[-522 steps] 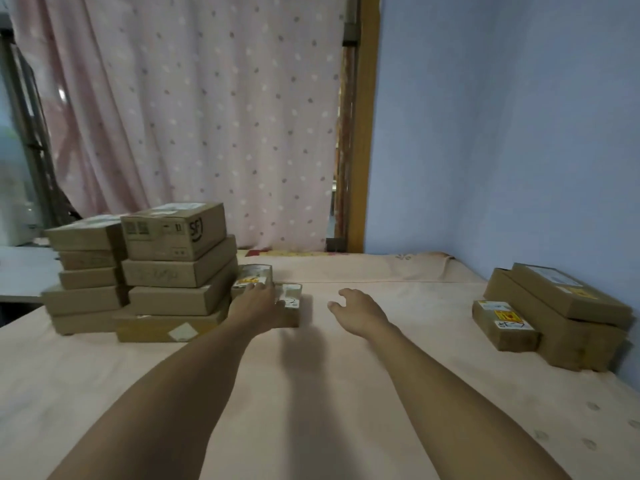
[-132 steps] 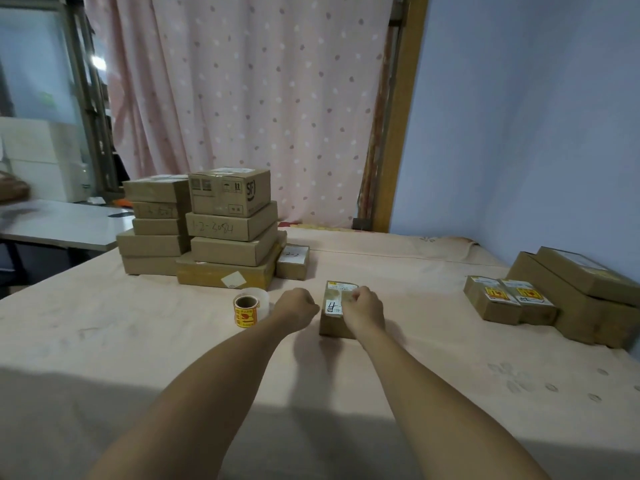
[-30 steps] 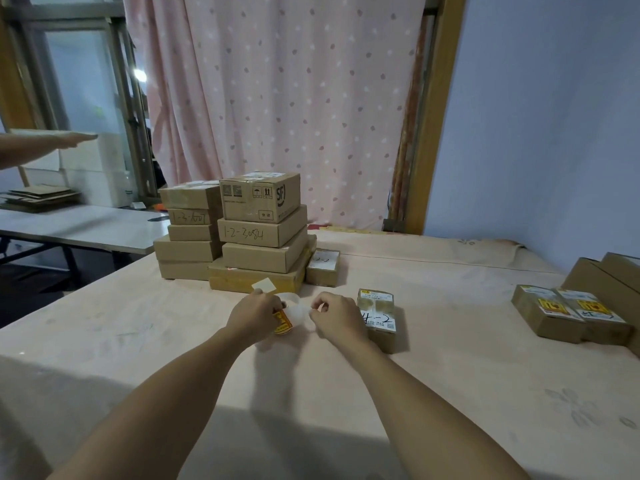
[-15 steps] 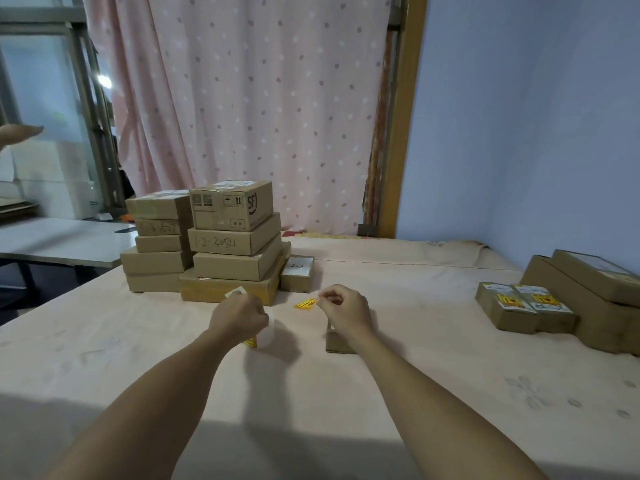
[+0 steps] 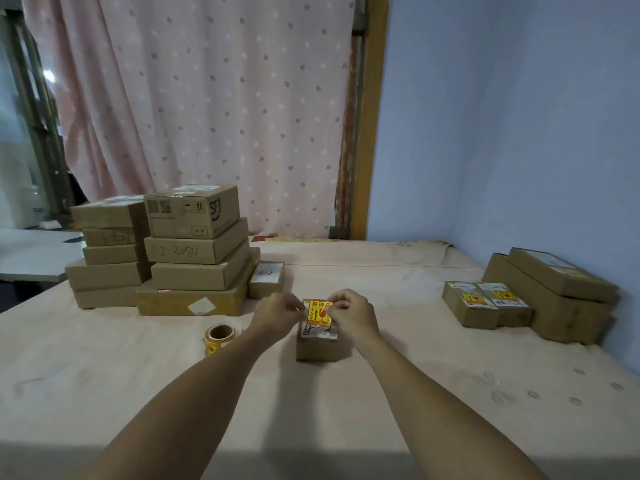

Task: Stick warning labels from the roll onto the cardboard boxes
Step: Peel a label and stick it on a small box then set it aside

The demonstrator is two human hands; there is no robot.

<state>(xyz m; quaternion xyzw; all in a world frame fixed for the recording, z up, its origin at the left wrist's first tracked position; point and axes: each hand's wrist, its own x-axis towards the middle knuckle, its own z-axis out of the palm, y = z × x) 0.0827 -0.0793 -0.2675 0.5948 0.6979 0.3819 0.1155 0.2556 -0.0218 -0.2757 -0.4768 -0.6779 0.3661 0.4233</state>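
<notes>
The left hand (image 5: 277, 315) and the right hand (image 5: 353, 313) each pinched a top corner of one yellow warning label (image 5: 319, 312), likely so it would go on flat and straight. It hung over the small cardboard box (image 5: 318, 348), set close in front. The label roll (image 5: 220, 334) stood near on the left, handy. Two labelled boxes (image 5: 485, 303) sat well apart on the right, probably done.

One head-worn view (wide-angle) looks forward and down, near the cardboard box (image 5: 317, 349).
</notes>
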